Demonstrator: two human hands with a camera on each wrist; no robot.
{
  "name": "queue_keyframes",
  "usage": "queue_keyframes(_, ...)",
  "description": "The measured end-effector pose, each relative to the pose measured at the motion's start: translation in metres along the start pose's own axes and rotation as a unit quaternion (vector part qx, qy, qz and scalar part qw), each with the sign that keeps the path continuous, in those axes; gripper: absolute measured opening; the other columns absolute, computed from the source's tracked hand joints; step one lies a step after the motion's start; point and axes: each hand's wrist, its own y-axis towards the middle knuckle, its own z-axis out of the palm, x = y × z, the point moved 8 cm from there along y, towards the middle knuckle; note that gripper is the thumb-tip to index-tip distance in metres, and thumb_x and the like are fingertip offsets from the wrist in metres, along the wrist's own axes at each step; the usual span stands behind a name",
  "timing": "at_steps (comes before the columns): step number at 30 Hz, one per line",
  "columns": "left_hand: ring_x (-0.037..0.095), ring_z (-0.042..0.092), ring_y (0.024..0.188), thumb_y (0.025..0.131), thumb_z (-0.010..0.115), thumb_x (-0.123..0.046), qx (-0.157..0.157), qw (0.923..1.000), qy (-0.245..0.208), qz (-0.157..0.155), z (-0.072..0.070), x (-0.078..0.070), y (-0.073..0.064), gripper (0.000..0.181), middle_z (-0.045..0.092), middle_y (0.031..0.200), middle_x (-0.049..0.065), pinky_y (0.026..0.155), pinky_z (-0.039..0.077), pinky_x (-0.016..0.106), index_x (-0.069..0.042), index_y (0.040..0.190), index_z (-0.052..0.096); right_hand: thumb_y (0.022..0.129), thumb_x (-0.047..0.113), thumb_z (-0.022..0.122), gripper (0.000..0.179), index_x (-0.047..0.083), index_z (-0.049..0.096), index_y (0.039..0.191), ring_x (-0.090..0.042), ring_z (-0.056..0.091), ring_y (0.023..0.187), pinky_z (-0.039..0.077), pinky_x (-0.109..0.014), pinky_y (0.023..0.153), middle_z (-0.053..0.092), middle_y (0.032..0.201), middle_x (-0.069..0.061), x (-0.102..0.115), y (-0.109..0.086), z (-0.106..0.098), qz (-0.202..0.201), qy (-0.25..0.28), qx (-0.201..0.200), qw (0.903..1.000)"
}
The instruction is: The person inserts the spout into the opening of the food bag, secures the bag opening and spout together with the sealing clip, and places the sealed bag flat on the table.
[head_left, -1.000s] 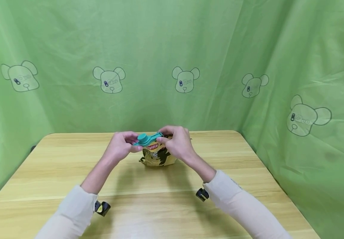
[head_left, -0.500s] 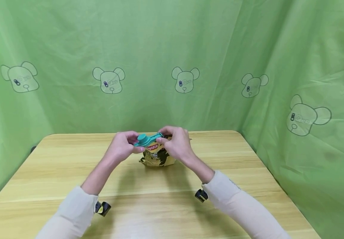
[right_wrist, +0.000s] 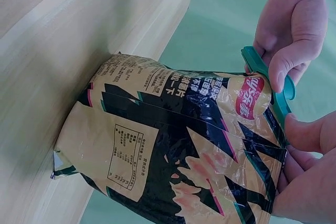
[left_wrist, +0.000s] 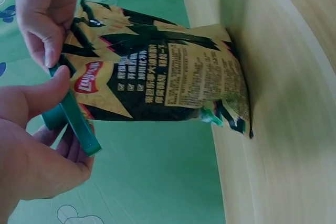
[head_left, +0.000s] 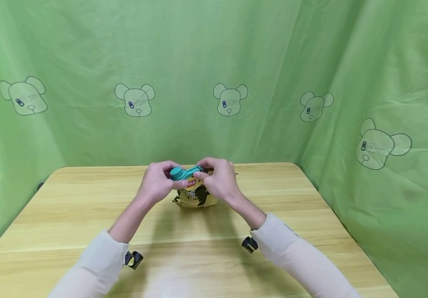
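A yellow and black chip bag [head_left: 197,198] stands upright on the wooden table, its bottom resting on the tabletop. Across its top edge lies a teal bag clip [head_left: 178,173] with a round cap near the left end. My left hand [head_left: 156,182] pinches that end, thumb on the near side and fingers behind, as the left wrist view shows on the clip [left_wrist: 79,124]. At the other end, my right hand [head_left: 221,179] pinches the clip and the bag's top corner. The right wrist view shows the clip [right_wrist: 279,100] against the bag's upper edge; how far it closes is hard to tell.
The wooden table [head_left: 87,207] ends at a rounded far edge just behind the bag. Green curtains [head_left: 184,49] with bear-head outlines hang behind and to both sides. A black wrist mount [head_left: 250,244] hangs under the right sleeve.
My left hand has slid to the right along the clip, nearer to the right hand, covering more of the bag's red logo. The right hand and bag have hardly moved.
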Motion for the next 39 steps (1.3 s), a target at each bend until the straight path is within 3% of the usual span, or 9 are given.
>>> queue_keyframes(7,0.022,0.067,0.086,0.077,0.089,-0.011,-0.006,0.9993,0.021,0.031,0.0007,0.0002,0.0012,0.029,0.072,0.102,0.01,0.076,0.057,0.033,-0.01,0.103,0.075,0.086,0.008,0.08,0.012,0.007,0.077,0.098,-0.016,0.071,0.08,0.059,-0.028,0.069,0.078,0.092,-0.004,-0.0016,-0.0001,0.0012,0.0,0.003,-0.001,1.0)
queue_keyframes(21,0.021,0.064,0.083,0.076,0.09,-0.01,0.011,0.9999,0.004,0.002,0.0019,0.0067,0.0052,0.03,0.073,0.098,0.01,0.074,0.054,0.031,-0.011,0.103,0.076,0.086,0.008,0.081,0.012,0.007,0.077,0.097,-0.016,0.071,0.078,0.059,-0.029,0.068,0.078,0.09,-0.004,-0.0034,-0.0002,0.0018,0.009,0.002,-0.008,0.9999)
queue_keyframes(39,0.02,0.063,0.082,0.075,0.09,-0.009,0.009,0.9999,-0.008,-0.006,0.0013,0.0057,0.0084,0.029,0.073,0.095,0.009,0.073,0.053,0.029,-0.01,0.101,0.077,0.085,0.005,0.08,0.012,0.006,0.077,0.096,-0.018,0.07,0.078,0.058,-0.029,0.068,0.077,0.088,-0.006,-0.0034,-0.0011,0.0027,0.028,0.007,-0.036,0.999)
